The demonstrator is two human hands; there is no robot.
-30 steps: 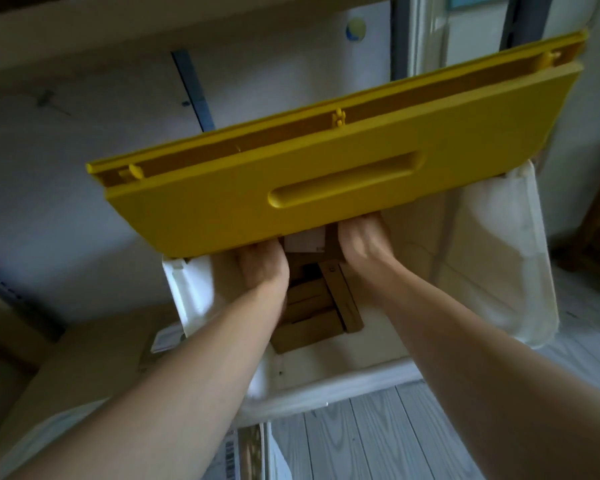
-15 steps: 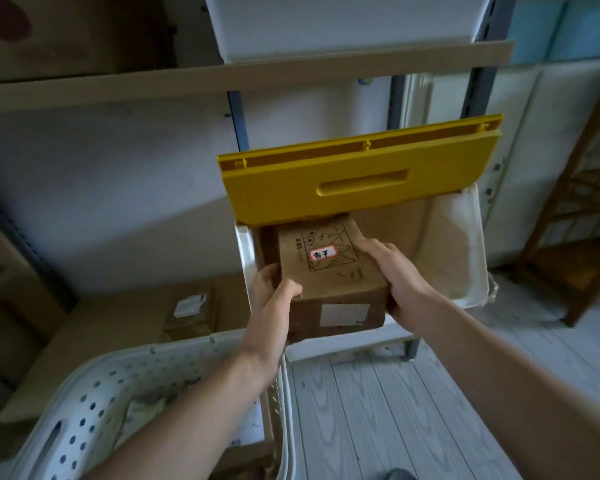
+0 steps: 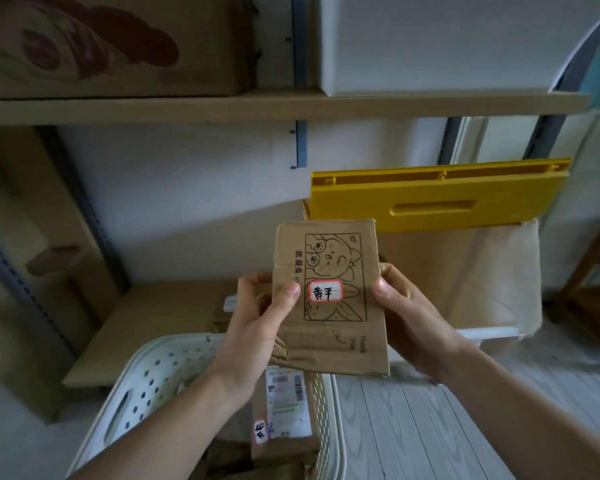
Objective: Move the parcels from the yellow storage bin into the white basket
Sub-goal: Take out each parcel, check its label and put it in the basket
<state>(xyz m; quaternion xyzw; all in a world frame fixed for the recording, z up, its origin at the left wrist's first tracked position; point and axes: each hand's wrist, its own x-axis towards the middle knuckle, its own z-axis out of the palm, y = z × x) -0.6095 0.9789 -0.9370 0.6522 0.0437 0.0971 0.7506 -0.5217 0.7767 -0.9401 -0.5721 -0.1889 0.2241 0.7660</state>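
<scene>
Lifted clear of the yellow plastic storage bin (image 3: 437, 199) since half a second before, a flat brown cardboard parcel (image 3: 329, 296) printed with a black line cartoon was held upright at chest height, its face turned to the camera, where earlier it had been carried low at the bin's mouth. The left hand (image 3: 260, 320) was clamped on the parcel's left edge, its thumb laid across the printed face just beside a small red-bordered white label (image 3: 325, 292) bearing handwritten characters. The right hand (image 3: 406, 317) was curled around the right edge, fingers hidden behind the cardboard. The parcel's lower part was seen to be creased and dented.

Below the parcel and the left forearm, a white perforated plastic basket (image 3: 160, 372) was pictured on the floor, with further brown parcels already lying inside it; one of these, a brown box with a white barcode sticker (image 3: 284, 403), was visible just under the held parcel. The yellow bin, its handled flap raised, was seen behind and to the right, over a white fabric-lined container (image 3: 492, 282). A wooden shelf board (image 3: 257, 107) ran across above, carrying a large printed cardboard carton (image 3: 111, 43) and a white box (image 3: 447, 39).
</scene>
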